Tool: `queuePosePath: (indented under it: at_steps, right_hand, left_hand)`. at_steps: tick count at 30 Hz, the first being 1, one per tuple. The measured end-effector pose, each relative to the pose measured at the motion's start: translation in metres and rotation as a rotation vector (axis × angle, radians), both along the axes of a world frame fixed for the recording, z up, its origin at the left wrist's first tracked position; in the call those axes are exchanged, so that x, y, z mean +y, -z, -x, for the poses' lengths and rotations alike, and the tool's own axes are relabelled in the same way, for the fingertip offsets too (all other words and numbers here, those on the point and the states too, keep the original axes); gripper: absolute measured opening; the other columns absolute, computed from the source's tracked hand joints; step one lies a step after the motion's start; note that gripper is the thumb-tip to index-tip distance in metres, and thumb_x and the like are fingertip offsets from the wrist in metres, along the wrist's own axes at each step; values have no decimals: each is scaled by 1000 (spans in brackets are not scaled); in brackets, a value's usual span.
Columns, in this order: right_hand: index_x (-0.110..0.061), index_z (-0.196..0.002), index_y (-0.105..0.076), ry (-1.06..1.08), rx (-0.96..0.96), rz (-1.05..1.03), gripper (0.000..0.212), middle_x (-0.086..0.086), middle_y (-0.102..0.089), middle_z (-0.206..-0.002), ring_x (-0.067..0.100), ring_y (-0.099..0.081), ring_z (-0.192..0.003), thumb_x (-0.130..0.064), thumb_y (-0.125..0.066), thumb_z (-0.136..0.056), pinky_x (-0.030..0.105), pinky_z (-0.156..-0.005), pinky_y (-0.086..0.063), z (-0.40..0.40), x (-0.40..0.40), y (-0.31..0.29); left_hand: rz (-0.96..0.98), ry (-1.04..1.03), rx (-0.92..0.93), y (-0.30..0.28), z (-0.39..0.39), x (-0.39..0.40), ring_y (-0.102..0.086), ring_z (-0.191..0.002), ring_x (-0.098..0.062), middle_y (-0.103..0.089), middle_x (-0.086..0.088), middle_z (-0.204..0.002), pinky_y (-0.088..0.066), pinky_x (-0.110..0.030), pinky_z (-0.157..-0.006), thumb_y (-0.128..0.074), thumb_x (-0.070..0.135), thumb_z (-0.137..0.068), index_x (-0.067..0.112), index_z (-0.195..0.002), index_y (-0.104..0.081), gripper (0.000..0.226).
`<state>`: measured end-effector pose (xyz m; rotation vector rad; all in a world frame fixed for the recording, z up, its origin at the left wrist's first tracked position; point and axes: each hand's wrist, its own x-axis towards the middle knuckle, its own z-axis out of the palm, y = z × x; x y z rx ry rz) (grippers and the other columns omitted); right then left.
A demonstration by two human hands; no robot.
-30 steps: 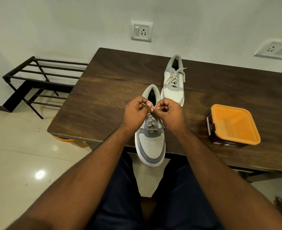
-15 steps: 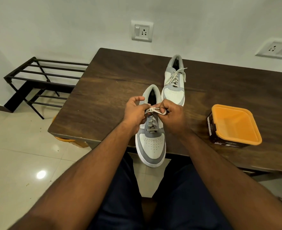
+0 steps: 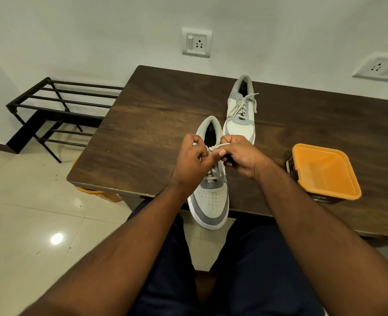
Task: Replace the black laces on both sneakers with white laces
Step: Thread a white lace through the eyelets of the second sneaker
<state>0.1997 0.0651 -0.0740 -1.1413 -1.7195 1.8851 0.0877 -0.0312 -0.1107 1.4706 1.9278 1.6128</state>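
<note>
The near sneaker [image 3: 208, 197] lies with its toe hanging over the front edge of the table [image 3: 142, 133], heel pointing away, and both hands meet over its tongue. A second ago the two hands were pressed close together at the top eyelets; half a second ago a small loop of white lace [image 3: 219, 145] showed between them; now that loop arches wider from the left hand [image 3: 194, 159] up to the right hand [image 3: 242, 156], so the bow is likely being formed or drawn tight. The left hand's thumb and fingers pinch the lace at the knot, and the right hand's curled fingers clamp the other end of the loop. The lower rows already run white, so this shoe appears nearly finished. To the right stands an orange tub [image 3: 325, 174], untouched. Just beyond the hands, the far sneaker [image 3: 241, 110] rests unmoved, already laced in white and tied. No black lace is visible anywhere.
</note>
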Motion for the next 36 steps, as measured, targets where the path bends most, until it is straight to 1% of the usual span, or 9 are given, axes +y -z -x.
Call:
queuePosePath:
  at_steps: [3,10,13,16,18,23,28,32,36]
  right_hand:
    - [-18,-57,-44,29,10,25,37,0,-49,-48,8,-40,-45,4,-63,-80,20,-41,-29,-3,0,4]
    - [-23,-49,-43,-93,-55,10,47,1,-51,-53,12,-44,-51,2,-75,-73,23,-44,-31,-11,11,-1]
    - [-23,-52,-43,-155,-135,-52,45,1,-50,-56,10,-43,-51,-8,-80,-73,22,-45,-32,-10,13,-5]
    - [-19,-61,-45,-104,-114,-67,38,4,-61,-67,7,-50,-54,-13,-80,-75,22,-48,-38,-12,13,-5]
    - [-19,-60,-41,24,-65,-63,41,5,-65,-72,8,-52,-56,-10,-78,-77,22,-47,-40,-17,16,-2]
    - [-15,-57,-42,155,-117,-108,42,8,-66,-58,18,-59,-57,-3,-77,-77,20,-41,-44,-22,17,13]
    - [-13,-56,-43,199,-128,-169,41,7,-67,-56,24,-61,-60,-2,-76,-78,21,-42,-47,-22,15,23]
    - [-12,-57,-42,197,-171,-234,41,19,-63,-64,18,-59,-53,-1,-76,-78,22,-43,-47,-25,18,26]
    - [-14,-54,-39,195,-222,-315,46,14,-60,-58,21,-63,-56,-2,-76,-78,23,-43,-47,-27,23,29]
  left_hand:
    - [58,15,137,1,3,-3,-44,-91,13,-43,0,-111,-42,-7,-72,-74,30,-84,11,-68,-55,31]
    - [201,151,504,-5,13,-5,-52,-86,-11,-45,-12,-130,-50,-29,-82,-63,26,-94,0,-88,-67,27]
    - [259,233,500,-5,19,-4,-57,-83,-15,-41,-9,-133,-51,-31,-81,-57,22,-98,1,-88,-68,26]
    - [280,281,372,1,28,-7,-56,-95,-11,-35,-2,-138,-45,-18,-83,-56,23,-98,5,-83,-68,27]
    - [293,271,277,13,35,-13,-51,-97,-4,-34,2,-135,-39,-8,-80,-57,20,-97,9,-74,-62,26]
    - [326,189,105,47,39,-25,-42,-84,3,-42,1,-107,-40,-9,-75,-57,13,-96,-1,-80,-56,21]
    - [394,188,158,48,41,-25,-43,-68,-7,-40,10,-79,-34,-21,-63,-54,13,-96,15,-69,-45,29]
    - [454,204,228,47,47,-27,-42,-64,-5,-40,10,-77,-30,-17,-59,-53,14,-96,13,-69,-46,28]
    - [450,201,226,47,53,-31,-43,-63,-2,-40,12,-74,-29,-18,-60,-55,12,-95,16,-65,-45,32]
